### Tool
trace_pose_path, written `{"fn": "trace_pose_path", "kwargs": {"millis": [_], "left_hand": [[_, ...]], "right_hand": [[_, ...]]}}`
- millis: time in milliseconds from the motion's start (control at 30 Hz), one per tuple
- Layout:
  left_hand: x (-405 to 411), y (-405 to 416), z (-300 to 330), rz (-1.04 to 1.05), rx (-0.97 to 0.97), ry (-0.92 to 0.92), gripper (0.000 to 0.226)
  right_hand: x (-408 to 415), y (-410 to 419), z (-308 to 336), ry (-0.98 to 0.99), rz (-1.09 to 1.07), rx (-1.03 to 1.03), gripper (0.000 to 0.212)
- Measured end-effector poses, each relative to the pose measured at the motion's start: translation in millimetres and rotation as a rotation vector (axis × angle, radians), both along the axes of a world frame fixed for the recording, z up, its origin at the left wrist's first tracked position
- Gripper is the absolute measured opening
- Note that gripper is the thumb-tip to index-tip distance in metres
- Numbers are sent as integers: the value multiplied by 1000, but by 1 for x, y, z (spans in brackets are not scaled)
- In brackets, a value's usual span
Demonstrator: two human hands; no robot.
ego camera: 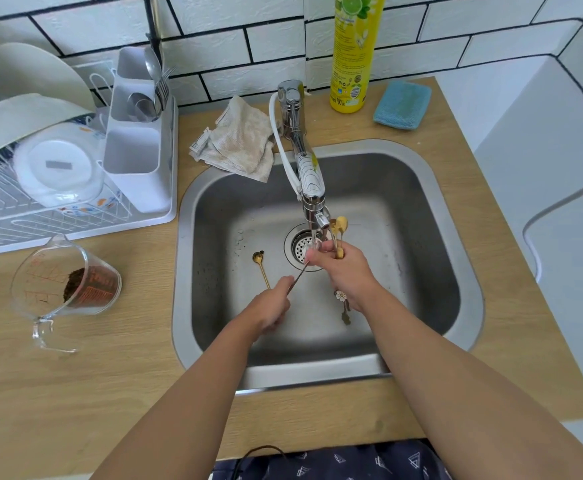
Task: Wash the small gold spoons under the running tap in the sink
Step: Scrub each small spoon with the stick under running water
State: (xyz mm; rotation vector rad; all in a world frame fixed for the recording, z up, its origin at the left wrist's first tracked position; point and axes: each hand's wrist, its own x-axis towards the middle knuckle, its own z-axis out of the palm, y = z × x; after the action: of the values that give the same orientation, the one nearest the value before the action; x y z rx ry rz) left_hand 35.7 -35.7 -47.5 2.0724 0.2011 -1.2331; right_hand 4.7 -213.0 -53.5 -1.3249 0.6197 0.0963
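Inside the steel sink, over the drain, the right hand grips a bundle of gold spoons, bowls up beside the tap. The left hand pinches 1 spoon's handle, angled toward the drain. Another gold spoon lies left of the drain.

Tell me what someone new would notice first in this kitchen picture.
Two hands meet under the tap above the drain: the left hand pinches a thin spoon by its handle, the right hand grips several gold spoons. Another gold spoon lies loose in the sink, and a tall yellow bottle stands behind.
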Motion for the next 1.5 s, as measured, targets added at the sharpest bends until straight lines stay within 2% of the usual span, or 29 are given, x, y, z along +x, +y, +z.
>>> {"fn": "trace_pose_path", "kwargs": {"millis": [133, 267, 500, 600, 733, 767, 833, 900, 967, 1067, 1200, 1333, 1433, 1500], "left_hand": [[0, 2, -1, 0, 57, 98, 41], [2, 5, 0, -3, 110, 138, 41], [3, 6, 2, 17, 109, 183, 44], [4, 5, 1, 46, 45, 183, 44], [2, 1, 0, 84, -203, 255, 45], [0, 0, 0, 65, -255, 247, 46], [-2, -7, 2, 32, -347, 151, 42], [-1, -16, 6, 42, -389, -34, 28], [6, -28, 10, 32, -369, -227, 15], [19, -49, 17, -50, -301, -422, 14], [34, -81, 29, -193, -267, -501, 26], [33, -89, 27, -268, -258, -593, 23], [27, -66, 15, -300, -248, -553, 24], [24, -42, 3, -251, -213, -516, 25]], "right_hand": [[-1, 5, -1, -74, 45, -38, 17], [0, 5, 3, -48, 131, -76, 12], [0, 1, 6, 30, 97, 50, 31], [0, 1, 8, 26, 60, 102, 28], [-1, 0, 10, 29, 50, 172, 7], [-1, 0, 10, 33, 27, 168, 8], [0, -4, 10, 37, -67, 149, 12], [1, -9, 9, 24, -208, 164, 7], [3, -15, 6, 22, -352, 207, 6], [2, -20, 3, 4, -464, 246, 9], [1, -20, 2, 17, -465, 241, 9], [0, -21, 3, -1, -479, 250, 5], [2, -22, 3, 1, -501, 224, 4], [3, -22, 1, 10, -519, 209, 4]]}}
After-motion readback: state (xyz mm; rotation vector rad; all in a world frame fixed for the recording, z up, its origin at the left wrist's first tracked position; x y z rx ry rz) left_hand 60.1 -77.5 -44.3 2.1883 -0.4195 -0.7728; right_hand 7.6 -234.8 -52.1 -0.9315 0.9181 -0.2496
